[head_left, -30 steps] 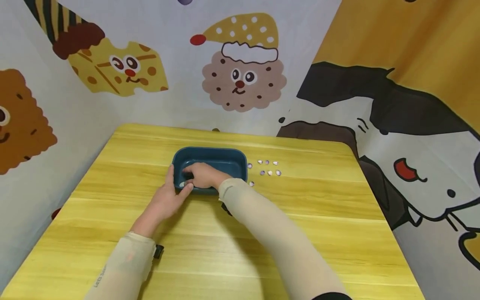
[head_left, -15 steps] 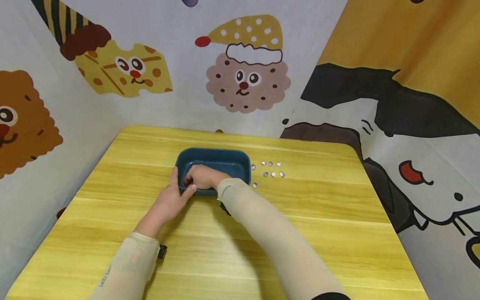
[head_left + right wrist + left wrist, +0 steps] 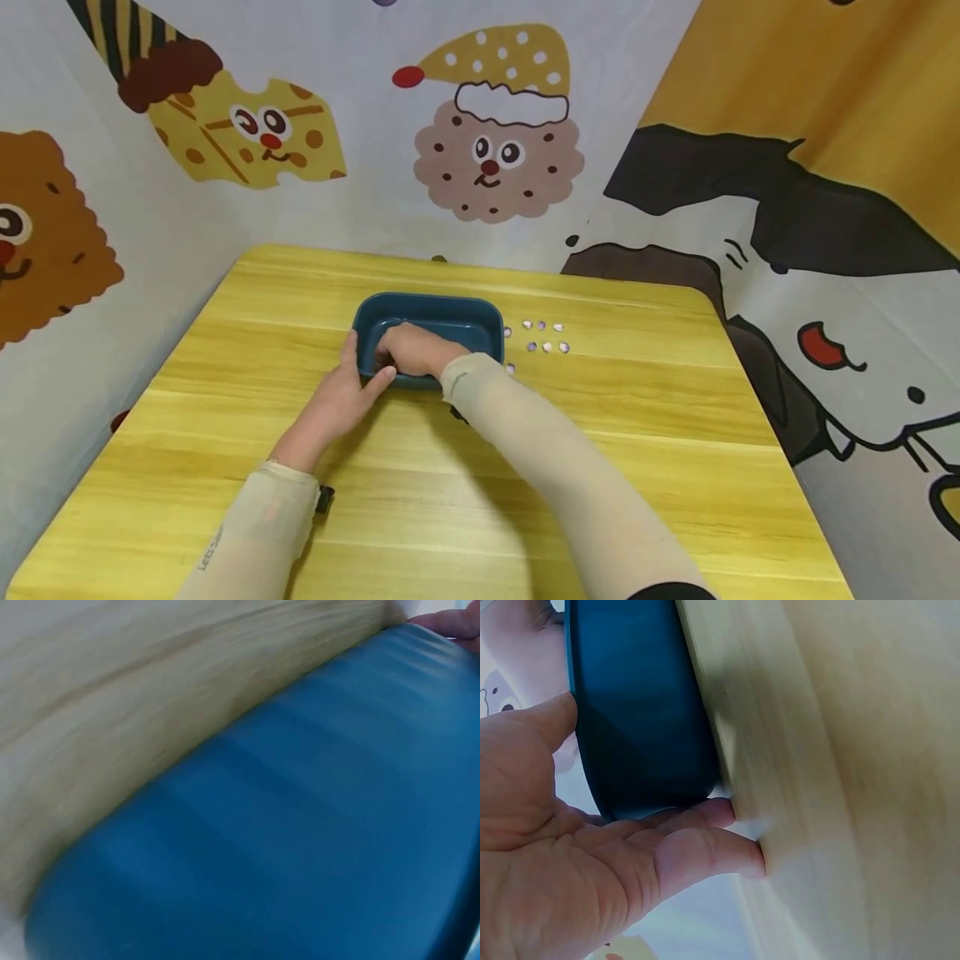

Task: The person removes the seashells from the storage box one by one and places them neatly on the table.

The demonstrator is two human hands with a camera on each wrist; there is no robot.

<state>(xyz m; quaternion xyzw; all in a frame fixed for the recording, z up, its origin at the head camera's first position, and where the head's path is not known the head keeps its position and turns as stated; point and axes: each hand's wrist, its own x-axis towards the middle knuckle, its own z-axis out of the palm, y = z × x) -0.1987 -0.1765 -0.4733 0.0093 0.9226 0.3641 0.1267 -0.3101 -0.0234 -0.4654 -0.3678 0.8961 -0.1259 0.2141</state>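
A dark blue rectangular box (image 3: 457, 310) with rounded corners stands on the table. My left hand (image 3: 341, 396) holds its near left corner, thumb at the near rim and fingers along the left end. In the left wrist view, two fingertips of this hand (image 3: 615, 862) reach down to the tabletop. My right hand (image 3: 416, 350) is inside the box at the left, fingers bent downward. Its fingertips are hidden, and whether they pinch anything does not show. The right wrist view has mostly the box's outer wall (image 3: 262, 825).
Several small white-and-purple pieces (image 3: 547, 346) lie on the table just right of the box, two of them close to its right end. The yellow wood-grain table (image 3: 637, 467) reaches back to a cartoon-printed cloth (image 3: 360, 225).
The right hand's fingers have bent lower into the box and shifted slightly right. A small whitish thing seen under them a second ago is out of sight. The left hand keeps its place.
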